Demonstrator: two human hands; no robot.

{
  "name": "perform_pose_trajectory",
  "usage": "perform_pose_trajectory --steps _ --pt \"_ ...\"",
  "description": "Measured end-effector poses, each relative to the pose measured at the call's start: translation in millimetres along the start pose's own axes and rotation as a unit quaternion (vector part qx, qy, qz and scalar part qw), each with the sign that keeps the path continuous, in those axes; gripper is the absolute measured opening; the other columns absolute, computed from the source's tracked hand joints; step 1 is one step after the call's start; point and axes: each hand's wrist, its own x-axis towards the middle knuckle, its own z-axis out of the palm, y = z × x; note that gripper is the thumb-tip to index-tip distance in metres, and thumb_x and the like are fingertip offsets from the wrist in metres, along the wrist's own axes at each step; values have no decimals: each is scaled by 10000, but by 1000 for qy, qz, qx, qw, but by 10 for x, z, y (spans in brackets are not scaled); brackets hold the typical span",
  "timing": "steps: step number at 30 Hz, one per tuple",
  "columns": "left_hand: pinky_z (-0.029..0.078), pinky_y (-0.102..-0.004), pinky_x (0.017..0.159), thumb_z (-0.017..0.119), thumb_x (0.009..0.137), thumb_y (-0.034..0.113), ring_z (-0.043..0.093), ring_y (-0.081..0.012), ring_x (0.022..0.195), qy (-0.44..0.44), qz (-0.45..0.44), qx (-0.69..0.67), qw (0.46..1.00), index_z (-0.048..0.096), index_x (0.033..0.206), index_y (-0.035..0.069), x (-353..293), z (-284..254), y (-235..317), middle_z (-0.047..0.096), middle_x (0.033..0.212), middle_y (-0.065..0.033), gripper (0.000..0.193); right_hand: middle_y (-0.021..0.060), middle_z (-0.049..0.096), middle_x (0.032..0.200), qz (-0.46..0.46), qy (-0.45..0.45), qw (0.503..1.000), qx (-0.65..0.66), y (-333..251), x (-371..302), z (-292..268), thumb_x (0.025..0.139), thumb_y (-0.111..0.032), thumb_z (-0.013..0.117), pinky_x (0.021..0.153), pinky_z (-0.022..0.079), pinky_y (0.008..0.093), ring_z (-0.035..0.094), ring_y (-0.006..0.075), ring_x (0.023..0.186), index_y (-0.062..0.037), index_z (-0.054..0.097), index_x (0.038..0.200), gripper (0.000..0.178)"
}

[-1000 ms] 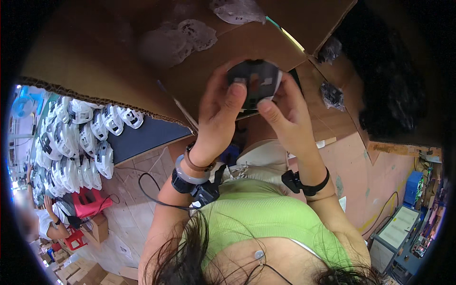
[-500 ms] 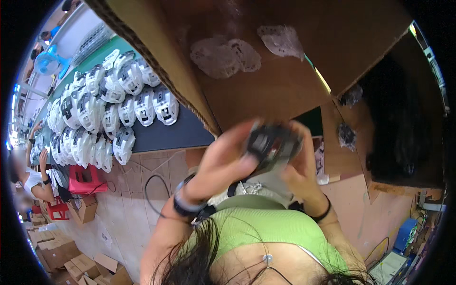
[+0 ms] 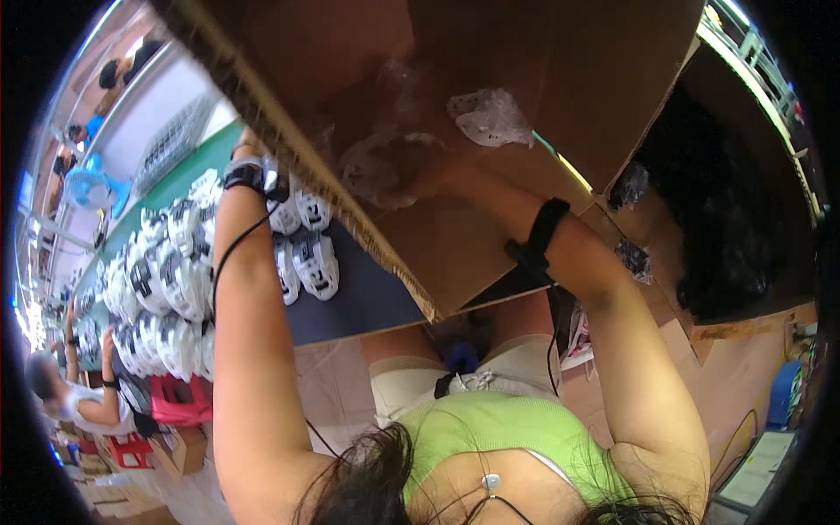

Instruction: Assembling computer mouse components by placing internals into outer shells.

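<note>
My left arm stretches over the worktable, and my left hand [image 3: 248,145] is mostly hidden behind the edge of a large cardboard box [image 3: 490,249]. Its fingers do not show. White shell-shaped parts with dark centres [image 3: 166,284] stand in rows beside and below that forearm. My right hand [image 3: 429,168] reaches into the box, dim and smeared. It is at a pale part in clear plastic wrap [image 3: 372,175]; whether the fingers grip it I cannot tell. Another plastic-wrapped pale part [image 3: 492,118] lies deeper in the box, to the right of that hand.
A second box [image 3: 744,319] with black plastic stands on the right, with small wrapped dark pieces [image 3: 633,261] beside it. A blue fan [image 3: 92,192] and a wire rack [image 3: 179,131] are at the far left. A co-worker [image 3: 92,402] sits near red stools [image 3: 179,401].
Both hands held a dark moulded part in front of me; it is now out of sight. The left hand has gone far left over the table, the right hand into the box.
</note>
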Motion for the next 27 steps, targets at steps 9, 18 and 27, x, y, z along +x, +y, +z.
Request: perform_pose_trajectory --steps 9,18,27 --pt "316 -359 849 515 775 445 449 -195 986 106 83 214 968 395 1146 -8 -609 965 440 467 1065 -148 597 195 401 1218 104 7 994 -32 13 -1008 -383 666 -214 678 928 329 436 416 360 1103 -66 351 1236 673" --pt "221 -445 990 564 706 564 384 -239 1143 179 203 360 893 288 1259 -4 -1067 2372 1027 394 1200 -171 839 157 494 1132 2 17 662 750 -466 -1943 -803 681 -408 664 867 400 310 501 218 1015 54 369 1203 757" --pt "313 -371 950 509 801 51 415 -214 1110 167 -22 -295 940 302 1246 -9 -524 2938 390 427 1189 -116 495 165 583 948 256 226 939 49 258 -2816 -1236 812 -273 484 716 461 356 571 294 865 -33 577 938 286"
